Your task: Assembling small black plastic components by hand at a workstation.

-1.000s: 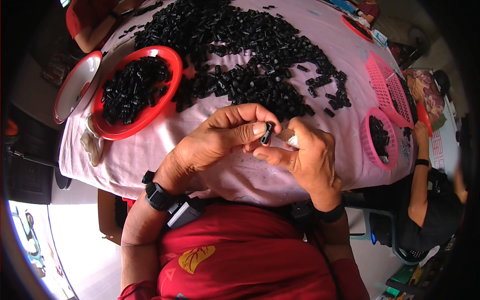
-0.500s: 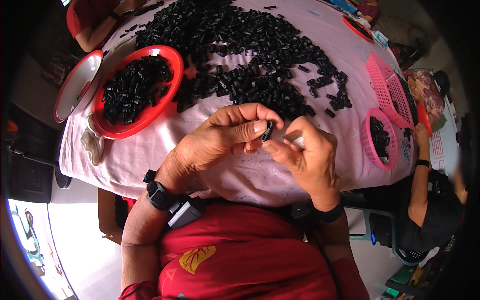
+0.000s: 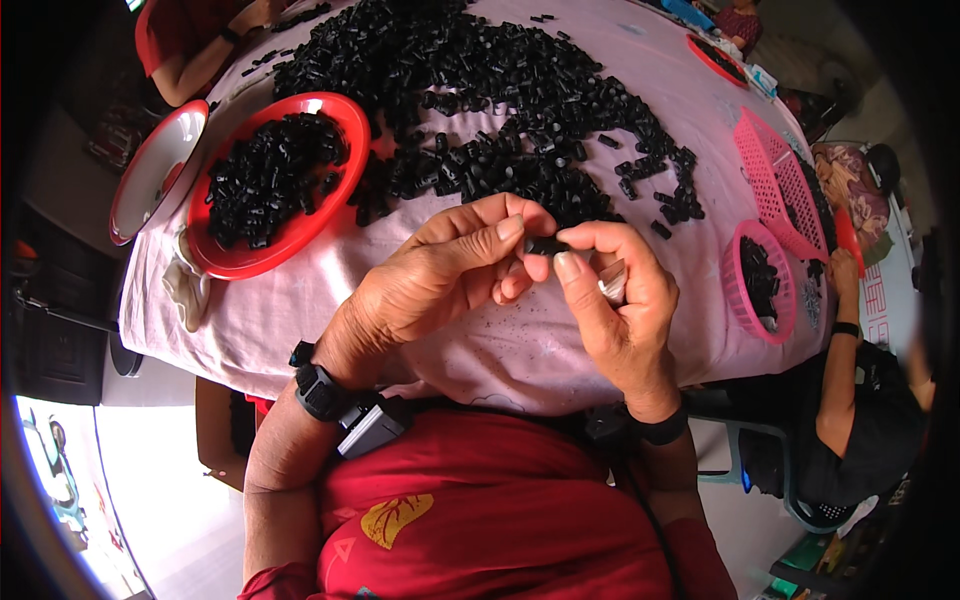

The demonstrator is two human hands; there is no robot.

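A small black cylindrical plastic piece point(image 3: 543, 246) is between my two hands, over the near part of the table. My right hand point(image 3: 632, 305) pinches its right end with thumb and index finger. Something white, which I cannot make out, shows against the curled fingers of that hand. My left hand point(image 3: 430, 262) has its fingers bent round the piece's left end, the thumb raised a little off it. Just beyond both hands spreads a large heap of similar black pieces point(image 3: 500, 120).
To the left stand a red plate point(image 3: 355, 170) full of black pieces and a pale red-rimmed basin point(image 3: 135, 200). At right are a round pink basket point(image 3: 735, 285) and a rectangular pink basket point(image 3: 775, 185). A pink cloth point(image 3: 300, 330) covers the table. Other people sit around it.
The black piece has turned from nearly upright in my left fingers to lying sideways. My right thumb and index finger have closed on its end, and my left thumb has lifted.
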